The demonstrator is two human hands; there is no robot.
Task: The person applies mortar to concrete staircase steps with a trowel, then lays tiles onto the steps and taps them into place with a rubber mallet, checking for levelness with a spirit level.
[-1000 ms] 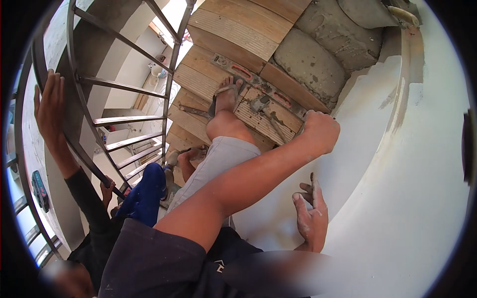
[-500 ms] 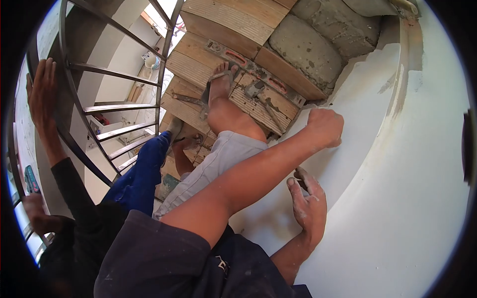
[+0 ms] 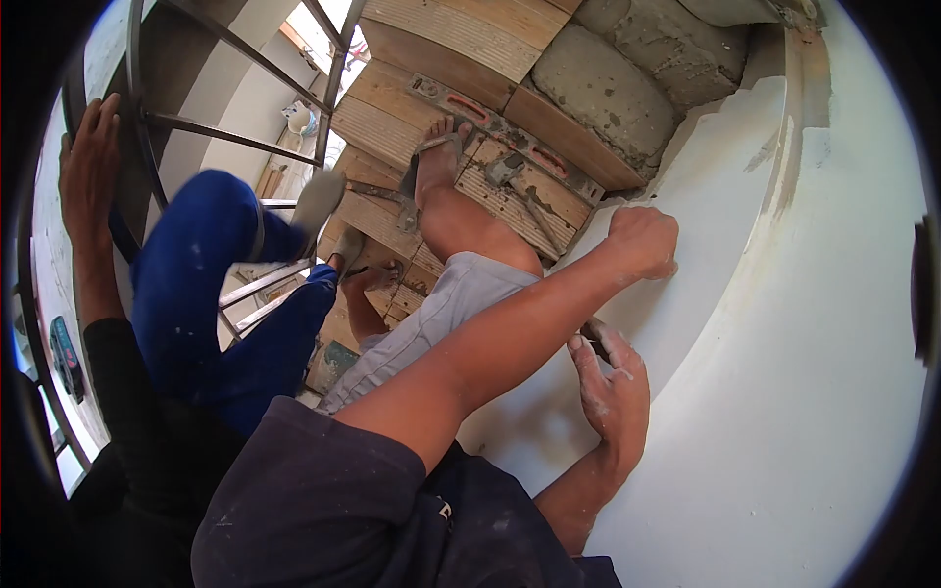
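Observation:
My left arm reaches across, and my left hand [image 3: 642, 243] is closed in a fist at the white wall [image 3: 765, 392]. Anything inside that fist is hidden. Below it, my right hand [image 3: 613, 380], dusted with white, is curled with thumb and fingers apart and a dark gap between them; I see nothing held in it. A hammer [image 3: 524, 191] lies on the tiled step beyond my hands. Behind it a long spirit level [image 3: 505, 137] rests along the step. My sandalled foot [image 3: 438, 147] stands between the level and another tool [image 3: 377, 196].
At the left, another person in blue trousers [image 3: 201, 265] has a hand [image 3: 91, 176] on the metal railing [image 3: 235, 137]. Grey filled bags [image 3: 608, 93] sit on the upper steps. A teal tool [image 3: 66, 358] lies beyond the railing.
The other person has raised one blue-trousered leg and shoe beside the railing; their second hand no longer shows. My hands are almost still, the left still a fist.

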